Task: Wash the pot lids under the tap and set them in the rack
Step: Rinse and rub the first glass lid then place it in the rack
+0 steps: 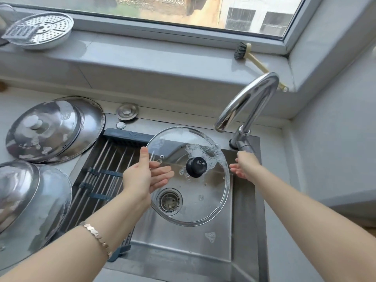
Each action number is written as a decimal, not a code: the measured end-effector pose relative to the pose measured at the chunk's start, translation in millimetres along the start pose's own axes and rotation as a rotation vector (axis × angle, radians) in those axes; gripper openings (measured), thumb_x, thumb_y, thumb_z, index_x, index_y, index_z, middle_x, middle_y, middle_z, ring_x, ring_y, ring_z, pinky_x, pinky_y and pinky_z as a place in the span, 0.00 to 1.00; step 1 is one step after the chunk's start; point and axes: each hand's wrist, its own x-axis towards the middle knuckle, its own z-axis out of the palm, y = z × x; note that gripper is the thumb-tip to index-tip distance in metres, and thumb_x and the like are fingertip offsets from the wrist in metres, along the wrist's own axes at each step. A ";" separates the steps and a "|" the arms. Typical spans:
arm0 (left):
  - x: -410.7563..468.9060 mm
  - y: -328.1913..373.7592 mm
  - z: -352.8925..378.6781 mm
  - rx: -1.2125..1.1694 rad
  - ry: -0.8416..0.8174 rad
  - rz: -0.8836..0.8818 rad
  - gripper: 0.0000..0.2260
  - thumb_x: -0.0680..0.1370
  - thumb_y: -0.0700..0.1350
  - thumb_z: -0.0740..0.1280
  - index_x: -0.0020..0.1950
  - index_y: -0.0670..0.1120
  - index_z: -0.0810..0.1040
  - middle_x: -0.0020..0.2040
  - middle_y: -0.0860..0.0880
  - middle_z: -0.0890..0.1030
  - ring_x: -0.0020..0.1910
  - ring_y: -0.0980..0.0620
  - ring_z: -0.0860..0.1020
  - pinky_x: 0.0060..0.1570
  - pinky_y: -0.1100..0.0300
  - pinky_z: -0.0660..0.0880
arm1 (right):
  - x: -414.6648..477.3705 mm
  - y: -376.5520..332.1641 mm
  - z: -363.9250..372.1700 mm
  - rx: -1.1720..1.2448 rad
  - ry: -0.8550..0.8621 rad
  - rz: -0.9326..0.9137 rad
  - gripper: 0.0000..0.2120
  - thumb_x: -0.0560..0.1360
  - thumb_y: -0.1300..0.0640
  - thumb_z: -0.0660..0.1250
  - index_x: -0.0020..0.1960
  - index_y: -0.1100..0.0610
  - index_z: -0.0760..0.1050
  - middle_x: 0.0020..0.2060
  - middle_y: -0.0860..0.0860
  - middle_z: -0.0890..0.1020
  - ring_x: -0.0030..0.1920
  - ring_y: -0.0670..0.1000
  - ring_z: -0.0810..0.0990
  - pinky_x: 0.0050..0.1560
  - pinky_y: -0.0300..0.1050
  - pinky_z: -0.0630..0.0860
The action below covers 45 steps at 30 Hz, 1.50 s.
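Head view: my left hand [142,178] fingers grip the sudsy glass lid [189,176] over the sink [242,231]; right hand [243,166] fingers open by the tap [246,106].

steamer tray [43,30] w/ grater [20,33] & brush [245,52] on windowsill [142,55].

A glass lid [195,190] sits over the sink [242,210], the roll-up rack [105,169] across the sink's left part, the tap [246,106] behind-right, steel lids [50,129] stacked on the left counter.
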 end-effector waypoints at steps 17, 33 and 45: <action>5.9 4.4 6.5 0.028 -0.015 -0.029 0.21 0.78 0.59 0.58 0.40 0.41 0.72 0.25 0.46 0.81 0.23 0.52 0.81 0.20 0.66 0.75 | -78.2 21.0 23.3 -0.295 0.210 -0.621 0.20 0.78 0.50 0.58 0.65 0.59 0.68 0.59 0.57 0.72 0.63 0.57 0.69 0.65 0.48 0.64; 12.9 9.0 -21.6 0.025 -0.044 -0.016 0.21 0.78 0.59 0.59 0.38 0.41 0.70 0.25 0.46 0.81 0.23 0.52 0.81 0.18 0.68 0.73 | -118.7 20.0 63.1 0.038 -0.218 -0.579 0.14 0.73 0.51 0.69 0.38 0.56 0.66 0.19 0.49 0.74 0.16 0.47 0.71 0.18 0.35 0.65; 10.1 5.7 -35.0 -0.062 -0.064 -0.073 0.21 0.77 0.60 0.58 0.40 0.41 0.69 0.25 0.46 0.81 0.23 0.53 0.80 0.19 0.68 0.73 | -113.5 63.9 77.5 -0.645 0.094 -1.009 0.32 0.75 0.44 0.41 0.76 0.55 0.46 0.73 0.42 0.46 0.73 0.40 0.40 0.72 0.36 0.35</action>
